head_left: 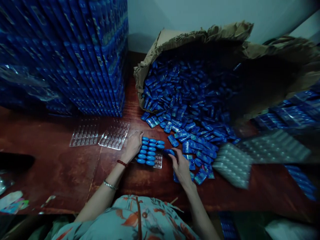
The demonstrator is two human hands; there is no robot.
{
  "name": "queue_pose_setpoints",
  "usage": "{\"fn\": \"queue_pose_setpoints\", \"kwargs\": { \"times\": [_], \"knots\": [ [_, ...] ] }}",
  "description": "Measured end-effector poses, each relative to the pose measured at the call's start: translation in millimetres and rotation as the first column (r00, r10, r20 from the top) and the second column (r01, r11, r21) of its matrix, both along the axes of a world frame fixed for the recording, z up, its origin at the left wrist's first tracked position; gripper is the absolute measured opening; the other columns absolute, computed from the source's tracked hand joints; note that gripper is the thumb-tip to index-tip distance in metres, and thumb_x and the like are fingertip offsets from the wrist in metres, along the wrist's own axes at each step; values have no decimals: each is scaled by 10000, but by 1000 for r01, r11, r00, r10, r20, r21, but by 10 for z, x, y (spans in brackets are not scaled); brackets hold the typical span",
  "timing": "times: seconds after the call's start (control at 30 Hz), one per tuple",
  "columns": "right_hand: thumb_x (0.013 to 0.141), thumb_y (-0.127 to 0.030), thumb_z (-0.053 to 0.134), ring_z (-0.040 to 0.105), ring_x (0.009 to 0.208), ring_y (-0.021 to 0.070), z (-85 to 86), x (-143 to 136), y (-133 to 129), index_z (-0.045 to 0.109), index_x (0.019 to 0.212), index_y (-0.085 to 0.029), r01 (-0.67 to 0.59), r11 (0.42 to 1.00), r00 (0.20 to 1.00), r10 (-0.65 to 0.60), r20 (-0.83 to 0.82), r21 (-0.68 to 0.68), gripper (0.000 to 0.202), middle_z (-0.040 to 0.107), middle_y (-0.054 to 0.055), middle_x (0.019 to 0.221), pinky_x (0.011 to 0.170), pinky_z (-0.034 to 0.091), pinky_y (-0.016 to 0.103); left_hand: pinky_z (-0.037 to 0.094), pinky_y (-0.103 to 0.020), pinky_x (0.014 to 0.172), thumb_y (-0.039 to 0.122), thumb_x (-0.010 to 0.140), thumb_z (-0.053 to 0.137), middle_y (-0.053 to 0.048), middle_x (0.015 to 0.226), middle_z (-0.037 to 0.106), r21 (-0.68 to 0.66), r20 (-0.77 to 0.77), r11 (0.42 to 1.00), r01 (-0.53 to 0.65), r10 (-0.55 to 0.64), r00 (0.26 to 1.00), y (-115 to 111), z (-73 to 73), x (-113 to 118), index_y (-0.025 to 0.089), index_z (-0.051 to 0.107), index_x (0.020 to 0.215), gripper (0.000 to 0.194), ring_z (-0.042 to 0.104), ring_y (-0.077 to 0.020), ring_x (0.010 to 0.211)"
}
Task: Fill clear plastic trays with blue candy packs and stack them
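My left hand (pixel 135 143) grips the left side of a clear plastic blister tray (pixel 158 161) on the table. Rows of glossy blue oval pieces (pixel 150 153) fill most of this tray, while its lower right pockets show bare. Just off the tray's right side, my right hand (pixel 182 166) pinches a small blue case (pixel 169 151) between thumb and fingers. Beside and beyond that hand lies a loose heap of similar blue cases (pixel 196 146), some with printed labels. They spill from a torn cardboard box (pixel 147 71) lying on its side.
Two clear blister trays (pixel 115 135) lie left of my hands. Behind them rises a tall stack of filled blue packs (pixel 100 66). Blurred translucent trays (pixel 233 165) rest at the right, with more blue packs (pixel 300 111) beyond. The reddish-brown table (pixel 67 173) runs across.
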State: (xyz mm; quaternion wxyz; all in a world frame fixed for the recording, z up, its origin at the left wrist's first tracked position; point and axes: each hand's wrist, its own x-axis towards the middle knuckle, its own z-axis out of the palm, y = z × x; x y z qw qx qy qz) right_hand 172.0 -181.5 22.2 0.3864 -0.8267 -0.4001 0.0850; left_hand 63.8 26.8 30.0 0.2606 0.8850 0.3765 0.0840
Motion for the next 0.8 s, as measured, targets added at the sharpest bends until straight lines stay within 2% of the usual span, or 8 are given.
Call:
{"fn": "queue_pose_setpoints", "kwargs": {
  "times": [0.1, 0.2, 0.43, 0.5, 0.57, 0.7, 0.73, 0.8],
  "knots": [
    [910, -256, 423, 636, 916, 187, 32, -53, 66, 556, 1110, -207, -154, 988, 985, 152, 76, 26, 245, 655, 71, 1011, 813, 507, 315, 441, -286, 873, 245, 954, 313, -123, 1158, 627, -78, 119, 997, -9, 18, 993, 5, -35, -17, 130, 535, 1190, 343, 603, -201, 1033],
    [913, -206, 400, 619, 950, 185, 38, -77, 133, 560, 1142, -211, -234, 972, 961, 231, 151, -1, 279, 636, 80, 1020, 822, 511, 312, 438, -306, 900, 236, 945, 327, -135, 1195, 605, -99, 164, 995, -5, 21, 986, 12, -79, -20, 121, 505, 1229, 355, 588, -211, 1066],
    [906, -172, 407, 613, 907, 161, 72, 26, 268, 577, 1141, -223, -427, 900, 888, 436, 146, -91, 295, 617, 62, 971, 795, 520, 283, 434, -323, 906, 270, 948, 287, -123, 1108, 639, -111, 194, 994, -5, 27, 981, 24, -110, -15, 136, 582, 1115, 364, 597, -210, 1024],
    [912, -175, 397, 614, 886, 158, 50, 31, 285, 586, 1129, -221, -399, 912, 896, 410, 169, -94, 291, 612, 63, 952, 765, 519, 271, 426, -342, 922, 313, 944, 299, -123, 1096, 640, -160, 230, 987, -6, 43, 972, 38, -113, -27, 140, 598, 1091, 375, 592, -217, 1022],
    [919, -198, 403, 610, 848, 159, 8, 16, 278, 600, 1120, -218, -335, 936, 911, 351, 216, -105, 282, 605, 63, 914, 721, 512, 258, 418, -357, 945, 364, 943, 291, -121, 1108, 636, -278, 318, 961, 6, 86, 944, 78, -133, -40, 140, 585, 1127, 412, 588, -215, 1031],
    [918, -252, 432, 574, 806, 182, -97, -48, 207, 604, 1158, -226, -209, 960, 887, 266, 377, -185, 296, 589, 66, 845, 690, 482, 288, 454, -362, 915, 468, 931, 261, -137, 1167, 611, -579, 474, 815, 22, 315, 822, 212, -198, -91, 116, 504, 1237, 526, 611, -207, 998],
    [917, -265, 435, 565, 816, 189, -119, -70, 187, 590, 1185, -236, -191, 962, 881, 255, 399, -193, 311, 588, 71, 863, 696, 477, 302, 458, -365, 912, 490, 918, 287, -146, 1188, 598, -611, 486, 792, 14, 361, 796, 239, -209, -115, 108, 494, 1246, 544, 610, -214, 1007],
    [921, -291, 425, 554, 874, 199, -149, -116, 168, 543, 1247, -258, -143, 978, 895, 192, 402, -150, 348, 581, 84, 949, 739, 475, 328, 429, -373, 957, 513, 883, 375, -149, 1242, 566, -609, 491, 793, -5, 382, 783, 259, -224, -176, 110, 490, 1254, 559, 576, -232, 1084]
  ]
}}
